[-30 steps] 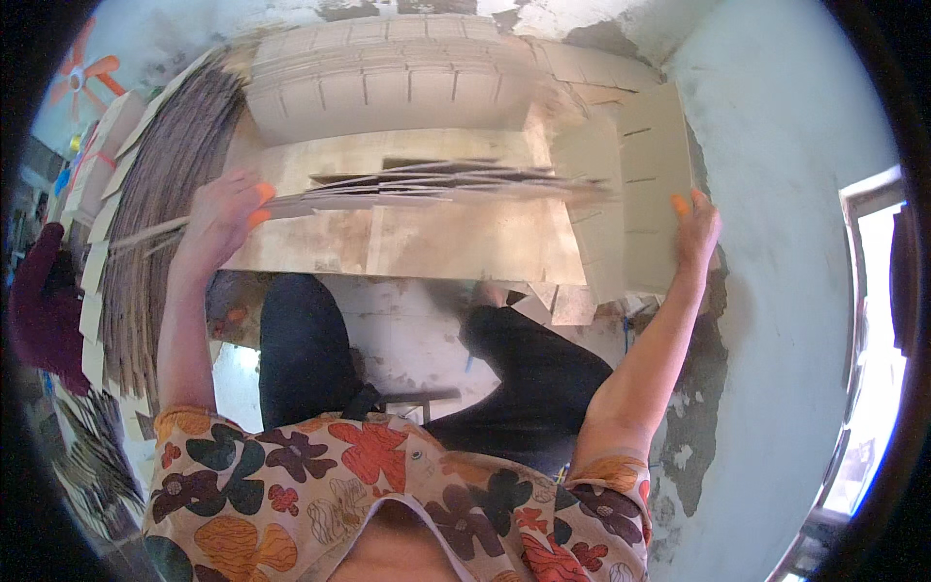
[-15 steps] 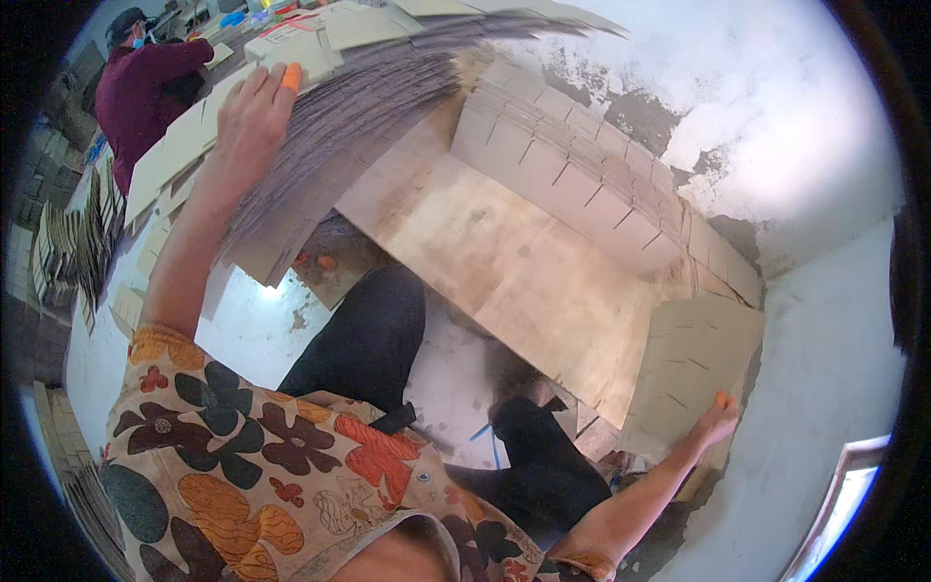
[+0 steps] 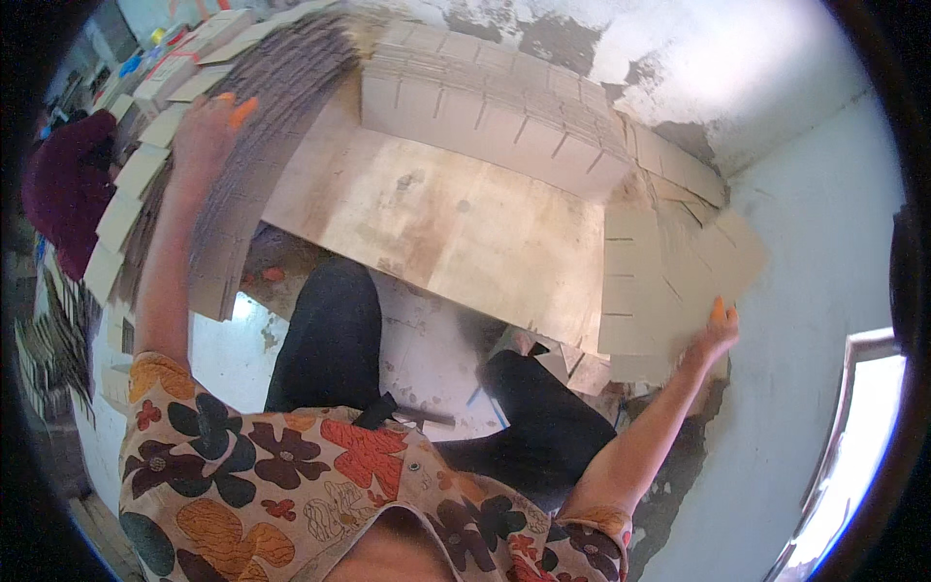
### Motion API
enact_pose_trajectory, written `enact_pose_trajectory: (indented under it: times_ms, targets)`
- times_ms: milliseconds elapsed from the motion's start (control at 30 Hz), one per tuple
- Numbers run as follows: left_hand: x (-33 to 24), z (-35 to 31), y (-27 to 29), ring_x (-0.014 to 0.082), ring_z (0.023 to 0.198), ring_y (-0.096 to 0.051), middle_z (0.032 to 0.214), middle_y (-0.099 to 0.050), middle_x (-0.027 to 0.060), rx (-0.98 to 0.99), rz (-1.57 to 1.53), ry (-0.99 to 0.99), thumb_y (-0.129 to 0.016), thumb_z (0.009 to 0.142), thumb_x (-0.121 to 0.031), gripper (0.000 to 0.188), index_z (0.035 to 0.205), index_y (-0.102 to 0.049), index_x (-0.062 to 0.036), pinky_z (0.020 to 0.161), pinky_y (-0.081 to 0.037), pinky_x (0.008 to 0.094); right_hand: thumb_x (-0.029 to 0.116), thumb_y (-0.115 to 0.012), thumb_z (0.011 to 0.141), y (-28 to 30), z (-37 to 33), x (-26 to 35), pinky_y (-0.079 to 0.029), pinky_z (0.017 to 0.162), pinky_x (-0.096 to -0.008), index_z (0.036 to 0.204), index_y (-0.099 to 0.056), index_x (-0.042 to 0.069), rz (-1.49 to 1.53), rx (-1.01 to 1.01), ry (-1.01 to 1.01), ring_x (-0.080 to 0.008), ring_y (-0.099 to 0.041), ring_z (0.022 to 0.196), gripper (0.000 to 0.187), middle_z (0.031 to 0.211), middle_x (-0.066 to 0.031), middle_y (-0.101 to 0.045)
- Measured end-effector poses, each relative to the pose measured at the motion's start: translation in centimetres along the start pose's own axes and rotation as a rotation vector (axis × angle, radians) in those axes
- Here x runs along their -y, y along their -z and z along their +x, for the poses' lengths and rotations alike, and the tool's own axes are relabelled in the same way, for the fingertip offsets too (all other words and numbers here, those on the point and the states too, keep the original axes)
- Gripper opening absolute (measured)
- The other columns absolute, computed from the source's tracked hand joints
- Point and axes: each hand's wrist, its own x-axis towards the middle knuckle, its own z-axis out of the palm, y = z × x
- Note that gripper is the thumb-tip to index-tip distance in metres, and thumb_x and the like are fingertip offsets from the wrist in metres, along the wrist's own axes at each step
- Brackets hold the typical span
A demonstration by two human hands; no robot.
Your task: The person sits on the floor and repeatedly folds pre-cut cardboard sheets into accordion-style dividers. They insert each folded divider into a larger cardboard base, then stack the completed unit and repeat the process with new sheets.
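My left hand (image 3: 206, 136), with orange covers on two fingertips, is over a long row of grey-brown cardboard sheets (image 3: 291, 107) standing packed on edge. It is smeared by motion, and whether it grips a sheet is not clear. At the right, my right hand (image 3: 716, 332), also with an orange fingertip cover, pinches the lower edge of a tilted slotted cardboard sheet (image 3: 732, 254). That sheet overlaps another slotted cardboard piece (image 3: 630, 281) at the right end of a wooden board (image 3: 456, 233).
A row of slotted cardboard pieces (image 3: 485, 121) stands along the board's far side, by a peeling wall (image 3: 795, 194). My knees (image 3: 330, 320) are below the board's near edge. At the far left a person in a dark maroon top (image 3: 68, 184) bends beside more cardboard.
My view has turned, shifting the scene leftward. My left hand has moved nearer along the cardboard row. The sheet in my right hand has tilted, and a second slotted piece now shows beside it.
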Motion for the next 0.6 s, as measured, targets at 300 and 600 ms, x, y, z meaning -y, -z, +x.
enact_pose_trajectory:
  times_ms: [300,600]
  targets:
    - [-28.3,7.6,-5.2,0.0322,0.099,-0.054,0.099,-0.059,0.0145,-0.04,-0.845,-0.423,-0.06,0.083,-0.03,0.031,0.099,-0.054,-0.0042,0.088,-0.044,0.0425,0.004,-0.058,0.085,-9.9,-2.1,5.2,-0.05,0.074,-0.0354,0.111,-0.06,-0.004,-0.052,0.161,0.45,-0.0257,-0.065,0.087,0.028,0.103,-0.0213,-0.065]
    - [-42.7,14.2,-7.4,0.0286,0.103,-0.049,0.105,-0.055,0.0115,0.138,-0.821,-0.49,-0.074,0.07,-0.02,0.046,0.106,-0.05,-0.0044,0.089,-0.038,0.0418,0.014,-0.067,0.083,-12.6,-2.6,11.0,-0.048,0.052,-0.0376,0.111,-0.058,-0.005,-0.33,0.052,0.66,-0.0308,-0.063,0.063,0.035,0.091,-0.0208,-0.066]
